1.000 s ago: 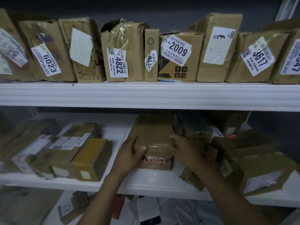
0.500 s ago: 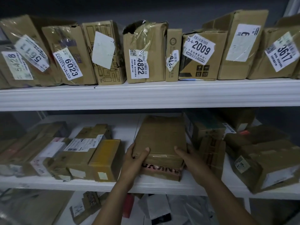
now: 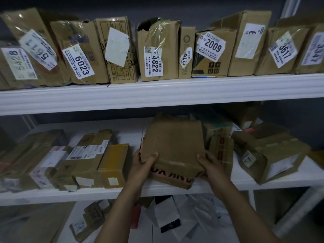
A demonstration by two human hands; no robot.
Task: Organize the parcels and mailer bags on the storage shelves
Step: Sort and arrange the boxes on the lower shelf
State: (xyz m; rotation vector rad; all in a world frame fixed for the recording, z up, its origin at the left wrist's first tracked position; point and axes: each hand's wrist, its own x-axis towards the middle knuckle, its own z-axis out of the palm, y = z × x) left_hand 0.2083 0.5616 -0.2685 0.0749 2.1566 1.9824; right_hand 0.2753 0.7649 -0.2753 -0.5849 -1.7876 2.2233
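Centre frame: a person's left hand (image 3: 142,165) and right hand (image 3: 210,166) clasp the near corners of a taped cardboard parcel (image 3: 175,141) at the middle shelf (image 3: 52,195) front edge, thumbs curled over its top. Its long axis runs away from both hands, toward the shelf's back.

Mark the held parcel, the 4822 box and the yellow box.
held parcel (image 3: 175,144): head view, middle of its brown top face.
4822 box (image 3: 167,53): head view, front face right of the label.
yellow box (image 3: 114,158): head view, middle of its top face.
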